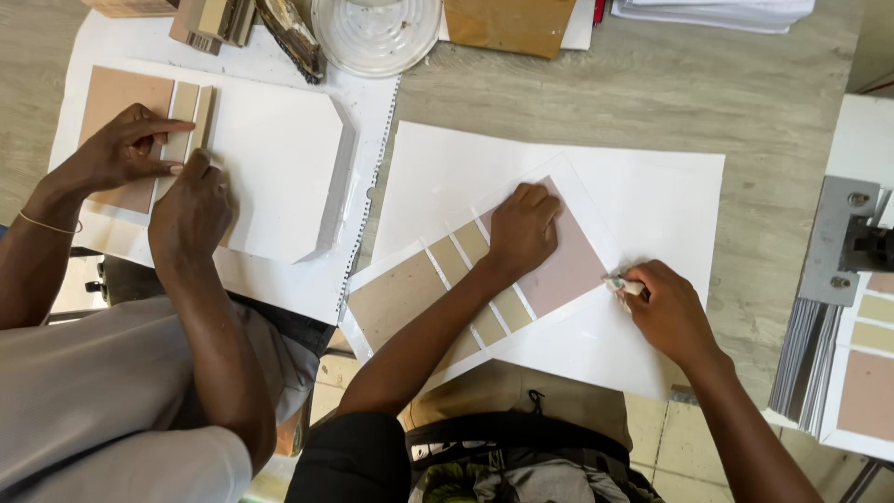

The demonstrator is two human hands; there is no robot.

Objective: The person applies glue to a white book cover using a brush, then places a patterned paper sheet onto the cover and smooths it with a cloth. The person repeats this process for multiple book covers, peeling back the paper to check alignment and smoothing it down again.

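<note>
Fingers of the left hand press flat together on the pink panel of a sample card at frame centre. At 4 o'clock, the right hand pinches a small tool against the card's edge; a co-worker's hands press strips at 9 o'clock

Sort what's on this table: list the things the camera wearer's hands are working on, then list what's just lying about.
In hand:
- left hand pressing flat on the swatch card
- right hand pinching a small pale tool at the card's edge
- white sheet underneath

Lying about:
- clear round lid
- brown envelope
- stack of papers
- grey metal bracket
- a co-worker's own card
</note>
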